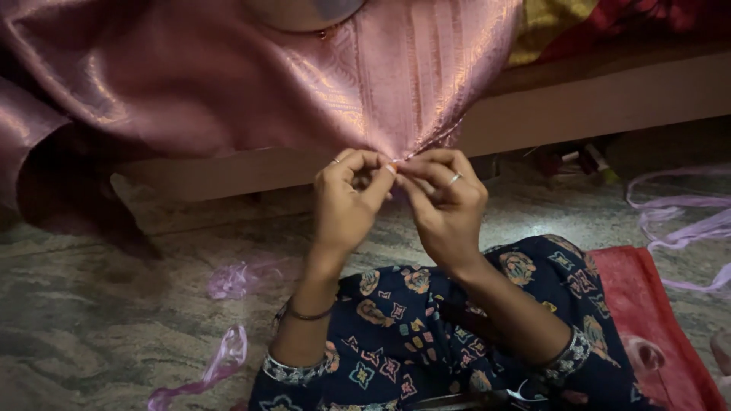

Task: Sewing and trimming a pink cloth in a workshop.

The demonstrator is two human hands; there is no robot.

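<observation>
Together at pink fabric edge (pixel 411 114): left hand (pixel 346 202), right hand (pixel 445 202) both pinching hem tip, cloth hanging from above, fingertips touching.

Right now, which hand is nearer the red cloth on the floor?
Right. The right hand pinches the pink fabric's edge up and left of the red cloth; the left hand sits beside it, farther left.

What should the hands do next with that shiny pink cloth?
Probably keep pinching the hem and work the fingers a little along it. Both the left hand and the right hand meet at the lowest point of the pink cloth, fingertips together on its edge, while the rest hangs from the ledge.
</observation>
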